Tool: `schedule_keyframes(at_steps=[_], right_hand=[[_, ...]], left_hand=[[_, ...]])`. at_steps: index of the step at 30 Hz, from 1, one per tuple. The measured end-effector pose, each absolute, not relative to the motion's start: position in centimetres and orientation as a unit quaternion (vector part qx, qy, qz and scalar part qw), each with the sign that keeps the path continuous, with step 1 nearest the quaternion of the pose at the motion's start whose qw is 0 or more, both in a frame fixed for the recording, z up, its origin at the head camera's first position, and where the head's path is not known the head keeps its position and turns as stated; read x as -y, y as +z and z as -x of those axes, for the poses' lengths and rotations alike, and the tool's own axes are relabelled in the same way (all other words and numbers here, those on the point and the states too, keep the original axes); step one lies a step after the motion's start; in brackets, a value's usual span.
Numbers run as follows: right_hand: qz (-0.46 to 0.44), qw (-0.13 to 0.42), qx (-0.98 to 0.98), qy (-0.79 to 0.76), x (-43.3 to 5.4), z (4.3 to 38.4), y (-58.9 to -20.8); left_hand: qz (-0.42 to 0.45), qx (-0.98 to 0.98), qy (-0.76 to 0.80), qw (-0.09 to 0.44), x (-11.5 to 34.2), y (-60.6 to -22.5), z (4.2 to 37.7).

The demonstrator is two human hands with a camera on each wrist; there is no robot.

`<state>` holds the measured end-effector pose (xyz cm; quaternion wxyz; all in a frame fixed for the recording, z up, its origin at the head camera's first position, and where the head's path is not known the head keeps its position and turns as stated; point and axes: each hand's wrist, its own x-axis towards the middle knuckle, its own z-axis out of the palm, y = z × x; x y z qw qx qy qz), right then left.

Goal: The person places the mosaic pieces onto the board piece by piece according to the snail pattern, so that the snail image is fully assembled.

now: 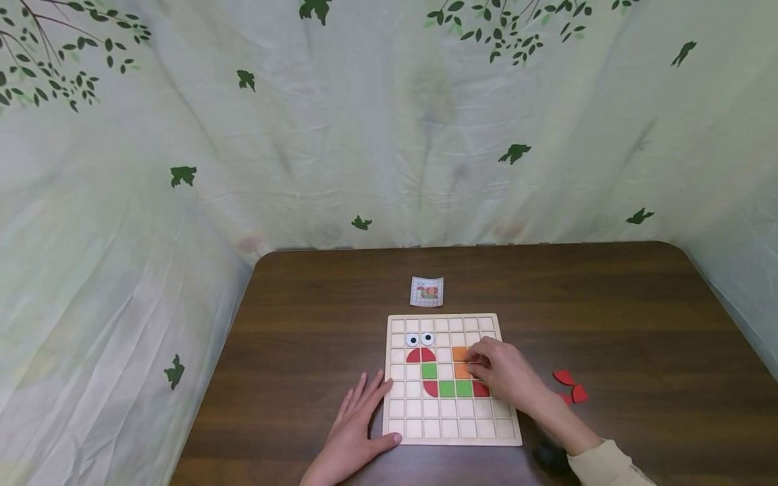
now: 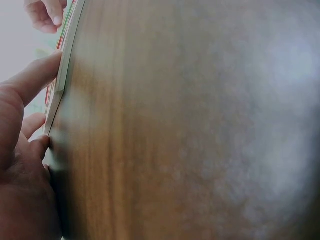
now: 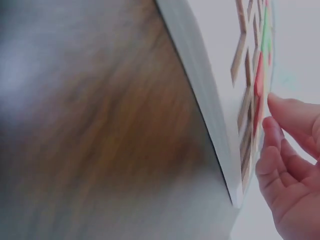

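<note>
A pale wooden grid board (image 1: 450, 427) lies on the table. On it are two eye tiles (image 1: 428, 338), red quarter-round tiles (image 1: 414, 356), several green squares (image 1: 446, 389) and two orange squares (image 1: 459, 354). My left hand (image 1: 355, 428) rests at the board's left side, fingers spread along the edge and thumb touching the lower left corner. Over the board's right part is my right hand (image 1: 507, 371), thumb and fingertips bent close together beside the orange squares. Whether a tile sits between those fingertips is hidden. The right wrist view shows the curled fingers (image 3: 270, 167) close to the board.
Beyond the board lies a small pattern card (image 1: 427, 292) with a coloured figure on a grid. Loose red pieces (image 1: 579, 393) lie right of the board, partly behind the right forearm. A dark rounded object (image 1: 550, 459) sits under that forearm. A leaf-printed curtain (image 1: 389, 135) hangs behind the table.
</note>
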<state>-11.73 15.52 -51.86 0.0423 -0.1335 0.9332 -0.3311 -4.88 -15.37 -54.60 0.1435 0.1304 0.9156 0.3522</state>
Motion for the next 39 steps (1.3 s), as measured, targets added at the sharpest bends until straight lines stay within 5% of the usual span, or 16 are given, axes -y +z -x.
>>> schedule_keyframes(at_steps=[28, 39], right_hand=[[0.11, -0.022, -0.948, -0.299, -27.8, 7.4, -51.7], [0.067, 0.035, -0.952, -0.296, -28.9, 7.5, -52.0]], left_hand=[[-0.128, -0.919, 0.344, 0.141, 15.2, -54.5, 5.0], [-0.132, -0.917, 0.35, 0.134, 15.3, -54.5, 4.8]])
